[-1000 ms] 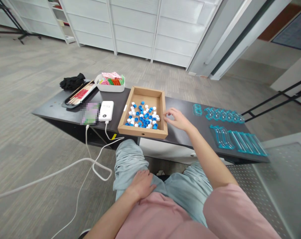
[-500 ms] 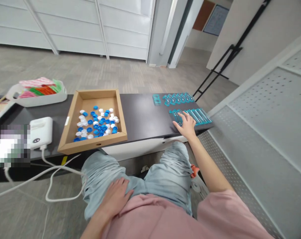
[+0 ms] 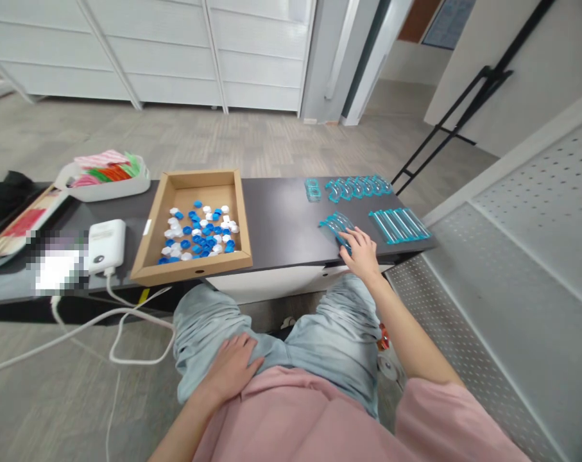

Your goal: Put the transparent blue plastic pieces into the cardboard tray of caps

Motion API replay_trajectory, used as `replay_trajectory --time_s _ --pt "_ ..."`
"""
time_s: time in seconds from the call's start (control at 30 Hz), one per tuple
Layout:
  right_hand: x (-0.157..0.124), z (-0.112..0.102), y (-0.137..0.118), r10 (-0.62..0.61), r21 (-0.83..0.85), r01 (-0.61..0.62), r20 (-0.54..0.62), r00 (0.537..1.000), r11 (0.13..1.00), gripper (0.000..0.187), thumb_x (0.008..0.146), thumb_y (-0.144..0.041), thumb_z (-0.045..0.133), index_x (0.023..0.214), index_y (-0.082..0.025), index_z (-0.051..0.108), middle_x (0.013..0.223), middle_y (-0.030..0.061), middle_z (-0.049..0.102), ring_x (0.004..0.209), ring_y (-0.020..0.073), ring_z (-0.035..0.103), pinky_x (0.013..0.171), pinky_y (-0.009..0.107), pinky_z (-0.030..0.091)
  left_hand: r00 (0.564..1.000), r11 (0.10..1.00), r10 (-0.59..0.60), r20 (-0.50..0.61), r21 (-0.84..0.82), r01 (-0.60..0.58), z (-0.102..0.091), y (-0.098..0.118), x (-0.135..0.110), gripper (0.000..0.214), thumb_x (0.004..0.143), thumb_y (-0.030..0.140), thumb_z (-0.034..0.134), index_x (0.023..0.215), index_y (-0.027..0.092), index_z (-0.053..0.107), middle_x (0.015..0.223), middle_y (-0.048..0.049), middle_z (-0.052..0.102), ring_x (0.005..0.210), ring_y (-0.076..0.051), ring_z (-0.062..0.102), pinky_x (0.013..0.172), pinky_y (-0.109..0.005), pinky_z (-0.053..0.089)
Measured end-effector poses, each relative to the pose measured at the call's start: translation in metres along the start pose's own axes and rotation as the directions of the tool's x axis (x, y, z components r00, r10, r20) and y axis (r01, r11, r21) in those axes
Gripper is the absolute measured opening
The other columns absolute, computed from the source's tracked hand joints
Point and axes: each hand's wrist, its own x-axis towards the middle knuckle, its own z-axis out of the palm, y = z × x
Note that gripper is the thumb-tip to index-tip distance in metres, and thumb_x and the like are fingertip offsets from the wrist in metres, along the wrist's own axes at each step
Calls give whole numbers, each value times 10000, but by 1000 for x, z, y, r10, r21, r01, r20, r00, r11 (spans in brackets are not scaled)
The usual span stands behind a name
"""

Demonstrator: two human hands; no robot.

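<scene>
The right hand rests bent fingers on the near-right end of the curved teal strips; grip cannot be determined. From the fingertips, the strips' long axis runs far-left across the table. Straight teal strips lie just right. The left hand, farther away, lies relaxed, unloaded, on the trousers.

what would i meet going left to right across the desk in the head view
black tray → white power bank → cardboard box → curved teal pieces → straight teal pieces
</scene>
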Motion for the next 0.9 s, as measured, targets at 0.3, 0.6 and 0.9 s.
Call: replay_trajectory --time_s 0.3,0.6,0.9 --pt "17 13 -30 -32 156 42 -65 997 987 478 926 -276 638 1365 -269 826 1465 148 802 1500 417 661 1219 639 559 1000 1000 19 -17 -24 -20 -4 1 -5 566 1094 436 471 1498 137 731 1584 -198 720 1500 -385 641 1282 -533 451" --pt "56 28 -106 -1 690 75 -107 994 720 597 937 -407 718 1509 -236 709 1452 144 813 1369 337 763 1207 541 601 1000 996 24 -5 -86 -24 -14 5 -12 611 1057 464 490 1487 103 733 1607 -240 706 1540 -405 624 1331 -541 430" --pt "149 39 -244 -371 582 358 -103 923 730 567 1035 -339 631 1585 -244 733 1530 129 780 1418 325 727 1252 501 555 1000 989 5 8 -150 -4 -17 7 -15 688 955 489 592 1488 82 744 1619 -265 696 1560 -419 615 1350 -540 421"
